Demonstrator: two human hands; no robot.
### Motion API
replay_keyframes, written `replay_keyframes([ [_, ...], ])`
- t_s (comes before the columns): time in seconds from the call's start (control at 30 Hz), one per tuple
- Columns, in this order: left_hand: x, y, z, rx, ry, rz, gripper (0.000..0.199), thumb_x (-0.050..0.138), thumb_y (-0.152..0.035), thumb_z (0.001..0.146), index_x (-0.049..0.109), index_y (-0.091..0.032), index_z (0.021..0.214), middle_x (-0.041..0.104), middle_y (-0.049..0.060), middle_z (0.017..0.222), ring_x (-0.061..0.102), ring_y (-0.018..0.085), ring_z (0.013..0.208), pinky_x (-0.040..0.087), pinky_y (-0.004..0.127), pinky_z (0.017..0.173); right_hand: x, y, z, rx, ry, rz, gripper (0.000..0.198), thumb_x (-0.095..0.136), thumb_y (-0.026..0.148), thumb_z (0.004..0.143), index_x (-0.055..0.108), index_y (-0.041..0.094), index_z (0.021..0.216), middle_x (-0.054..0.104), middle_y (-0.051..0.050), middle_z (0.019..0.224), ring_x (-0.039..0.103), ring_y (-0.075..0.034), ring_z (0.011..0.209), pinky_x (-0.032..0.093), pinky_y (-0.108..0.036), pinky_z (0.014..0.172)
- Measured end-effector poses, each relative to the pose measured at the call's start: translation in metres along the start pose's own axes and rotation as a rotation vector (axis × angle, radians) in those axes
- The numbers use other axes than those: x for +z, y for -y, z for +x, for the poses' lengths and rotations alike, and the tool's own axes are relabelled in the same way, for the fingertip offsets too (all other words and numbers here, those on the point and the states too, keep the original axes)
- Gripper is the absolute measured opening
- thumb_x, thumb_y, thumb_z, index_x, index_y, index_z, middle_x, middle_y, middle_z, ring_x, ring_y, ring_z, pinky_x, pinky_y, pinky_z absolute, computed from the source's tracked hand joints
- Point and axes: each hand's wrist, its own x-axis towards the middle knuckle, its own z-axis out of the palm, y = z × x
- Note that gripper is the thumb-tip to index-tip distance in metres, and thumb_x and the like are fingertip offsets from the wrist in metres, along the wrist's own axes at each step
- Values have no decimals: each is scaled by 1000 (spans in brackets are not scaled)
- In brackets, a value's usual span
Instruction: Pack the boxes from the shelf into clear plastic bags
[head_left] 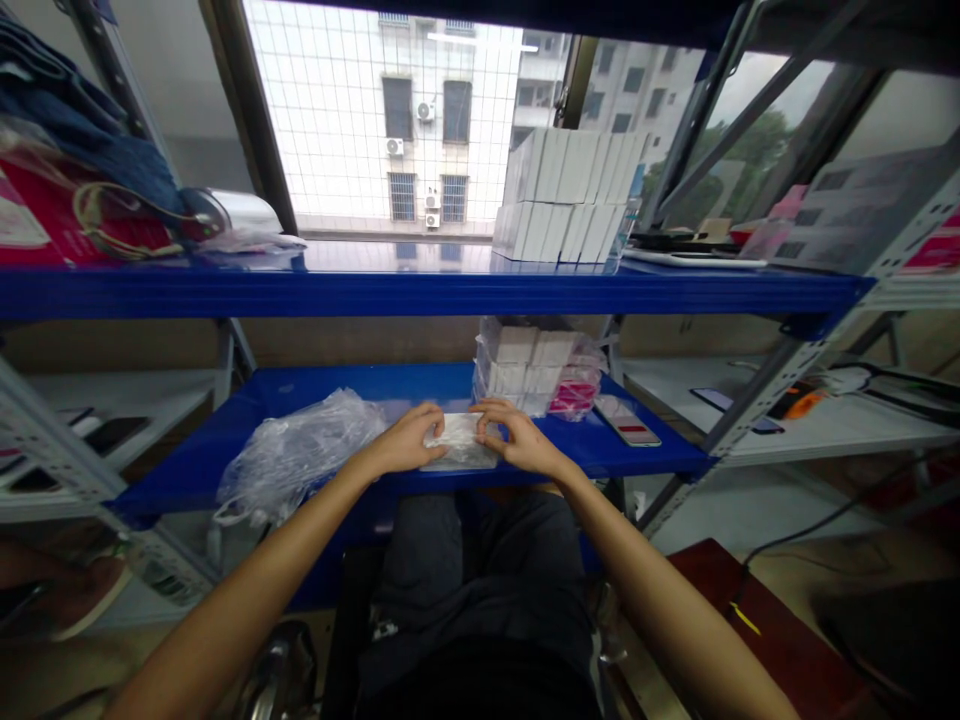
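A small flat white packet (459,442) in clear wrapping lies on the lower blue shelf (315,385), near its front edge. My left hand (409,440) grips its left end and my right hand (517,440) grips its right end, fingers curled over the top. Just behind my right hand stands a stack of small white boxes (525,365) with pink packets (574,392) beside it. A crumpled clear plastic bag (296,455) lies to the left of my left hand.
A phone (634,425) lies on the shelf to the right. The upper blue shelf (420,285) carries rows of white boxes (570,195) and, at left, red packaging (67,215) and blue cloth. Grey side racks flank both sides. My lap sits below the shelf.
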Motion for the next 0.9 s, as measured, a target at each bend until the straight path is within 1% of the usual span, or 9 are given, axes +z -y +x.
replay_keyframes([
  [0.17,-2,-5,3,34,-133,-73,17,67,-27,83,53,-22,76,71,7,112,62,25,111,44,39,102,2,-10,-4,19,27,274,14,67,35,90,63,21,91,71,-7,109,64,-24,112,46,-41,104],
  [0.3,0,-13,6,-15,-104,-151,21,70,-30,80,52,-21,73,71,1,87,64,19,84,46,31,82,9,-6,3,-22,36,309,37,79,35,79,64,20,110,67,-2,97,64,-20,93,48,-32,90],
  [0.37,-3,-14,6,-20,-95,-147,28,74,-35,78,52,-20,71,67,-1,80,61,17,78,43,28,76,7,-1,11,-47,82,285,29,77,35,81,67,19,103,66,0,90,62,-18,85,48,-30,84],
  [0.43,-9,-13,5,-25,-89,-116,35,77,-42,76,51,-20,69,62,-3,73,57,15,73,40,26,71,-1,3,18,-64,98,282,20,74,38,84,69,19,89,64,-1,85,60,-17,82,47,-29,80],
  [0.57,-22,-11,4,-80,-112,-101,39,75,-48,80,52,-19,67,58,-5,66,53,14,68,39,26,69,-14,0,27,22,77,426,29,76,44,81,60,20,78,62,1,80,61,-17,79,49,-31,79],
  [0.67,-26,-14,8,-98,-222,-271,41,69,-51,86,51,-19,67,64,0,72,60,15,73,45,28,74,-16,-5,29,123,30,586,36,77,44,77,48,24,79,65,2,79,66,-19,80,52,-35,83],
  [0.73,-28,-19,11,-106,-248,-432,44,64,-54,90,48,-20,66,67,2,73,65,16,75,49,30,77,-17,-6,28,153,-41,658,35,75,40,75,46,25,86,68,1,83,68,-19,79,53,-36,83],
  [0.83,-37,-29,13,-122,-136,-607,46,57,-59,94,50,-19,71,69,4,73,69,16,68,52,29,71,-22,0,26,151,-101,729,36,68,30,75,49,26,105,70,0,90,66,-16,71,54,-33,76],
  [0.9,-45,-35,14,-142,-29,-571,45,57,-60,94,56,-18,76,69,2,71,66,14,56,49,26,61,-29,9,25,118,-19,733,38,62,26,76,54,26,113,71,-1,90,63,-15,63,52,-30,67],
])
